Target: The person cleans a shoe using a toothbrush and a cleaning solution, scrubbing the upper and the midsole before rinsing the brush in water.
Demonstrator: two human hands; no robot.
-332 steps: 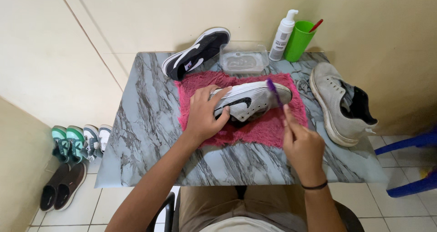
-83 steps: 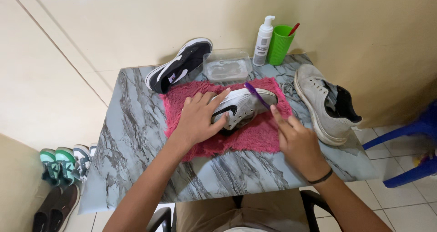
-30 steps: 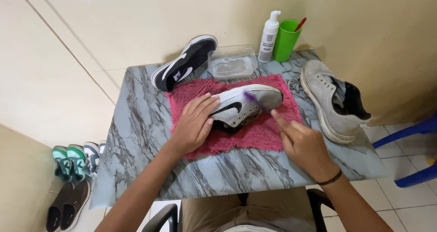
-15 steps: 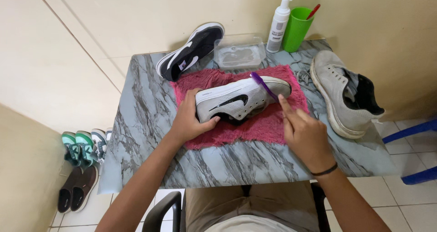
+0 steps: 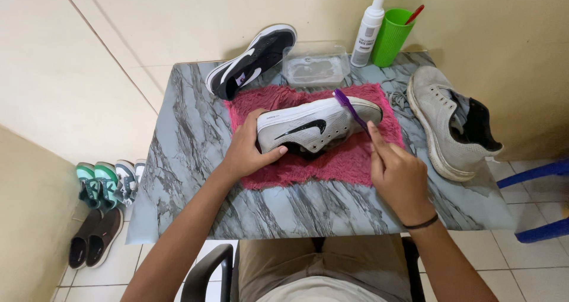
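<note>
A white sneaker [image 5: 314, 124] with a black side mark lies on its side on a pink shaggy towel [image 5: 332, 160] in the middle of a marble-patterned table [image 5: 189, 160]. My left hand [image 5: 246, 151] grips the sneaker's heel end from the left. My right hand [image 5: 397, 174] holds a purple toothbrush [image 5: 349, 107], whose head rests against the sneaker's toe area. A black band sits on my right wrist.
A black-and-white sneaker [image 5: 252, 62] leans at the back left, a clear plastic tub [image 5: 314, 65], a white pump bottle [image 5: 368, 32] and a green cup [image 5: 391, 36] stand at the back. A grey shoe [image 5: 453, 124] lies on the right. Several shoes [image 5: 104, 195] sit on the floor left; a blue chair [image 5: 542, 201] stands right.
My left hand shifted from lying over the sneaker's side to gripping its heel end. The purple toothbrush has kept moving over the toe area.
</note>
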